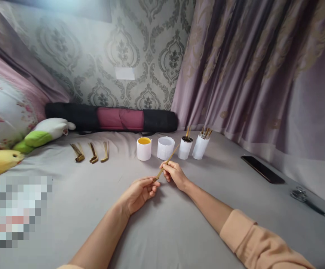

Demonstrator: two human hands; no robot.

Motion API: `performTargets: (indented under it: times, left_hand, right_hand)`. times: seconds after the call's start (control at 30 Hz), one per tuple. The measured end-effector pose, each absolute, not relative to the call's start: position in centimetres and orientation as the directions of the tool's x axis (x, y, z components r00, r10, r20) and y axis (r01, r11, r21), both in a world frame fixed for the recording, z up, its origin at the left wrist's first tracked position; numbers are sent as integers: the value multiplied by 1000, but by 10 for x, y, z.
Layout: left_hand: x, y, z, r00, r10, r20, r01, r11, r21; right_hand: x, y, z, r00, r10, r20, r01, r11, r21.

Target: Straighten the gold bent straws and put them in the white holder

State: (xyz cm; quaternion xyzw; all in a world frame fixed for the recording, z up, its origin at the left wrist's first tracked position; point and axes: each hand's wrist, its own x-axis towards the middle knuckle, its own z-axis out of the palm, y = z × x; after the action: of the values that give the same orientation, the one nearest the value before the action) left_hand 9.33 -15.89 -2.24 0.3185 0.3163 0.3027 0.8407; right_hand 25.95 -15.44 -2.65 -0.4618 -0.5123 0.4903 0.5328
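A thin golden-brown stick (pixel 174 150) slants up and to the right between my hands. My left hand (pixel 141 191), palm partly turned up, pinches its lower end, which looks thicker or bent. My right hand (pixel 175 173) is closed around the middle of the same stick, with the upper tip poking out beyond the fingers. Just behind it stand a white cup with yellow inside (pixel 144 151), a wide white cup (pixel 165 149), a white cup with a dark inside and a few sticks (pixel 185 149), and a taller white cup holding several sticks (pixel 201 147).
Three small bunches of bent golden-brown pieces (pixel 93 154) lie at the left on the grey sheet (pixel 162 231). A black and maroon roll bag (pixel 120 118) rests against the wall. Plush toys (pixel 46 132) sit far left; a phone (pixel 261 170) lies at the right.
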Motion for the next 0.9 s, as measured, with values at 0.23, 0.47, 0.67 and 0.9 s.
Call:
performTargets:
  times: [0.23,0.47,0.67,0.9]
  left_hand:
    - [93,-159,-23,616,712,-336,-301,608,735]
    - [93,-158,-26,620,720,-313,-314,592,742]
    - [93,-159,-25,620,719,-313,-311,592,744]
    - [92,-160,-23,613,723,-320,-311,593,743]
  right_hand:
    - [260,-156,-25,-9,997,74,-45,73,-996]
    - [261,-157,-23,21,998,52,-2,52,-999]
    - [268,-157,-21,61,997,55,24,54,-998]
    - [278,-158,-8,122,991,60,29,57,-998]
